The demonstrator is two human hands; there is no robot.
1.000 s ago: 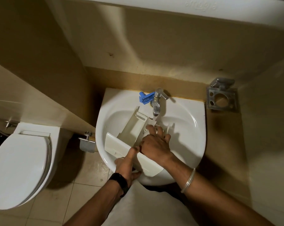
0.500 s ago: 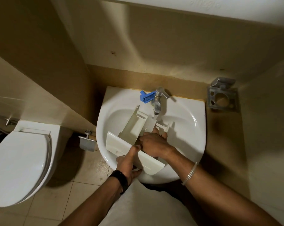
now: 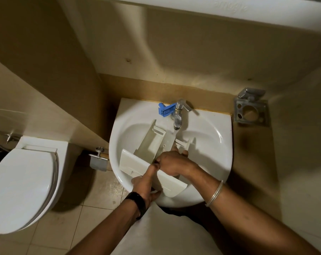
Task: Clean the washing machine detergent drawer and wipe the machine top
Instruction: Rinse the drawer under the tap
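Observation:
The white detergent drawer lies slanted in the white sink, its far end under the chrome tap. My left hand grips the drawer's front panel at the sink's near rim, thumb over the top edge. My right hand reaches into the drawer's right compartment, fingers bent down inside and mostly hidden. Whether it holds anything cannot be seen. A blue drawer insert sits on the sink's back ledge left of the tap.
A white toilet with its lid down stands to the left. A metal paper holder hangs on the wall between toilet and sink. A metal tumbler holder is fixed right of the sink. Beige tiled walls close in on three sides.
My right hand has drawn back toward me along the drawer's right compartment. The left hand keeps its grip on the front panel. The drawer has barely shifted.

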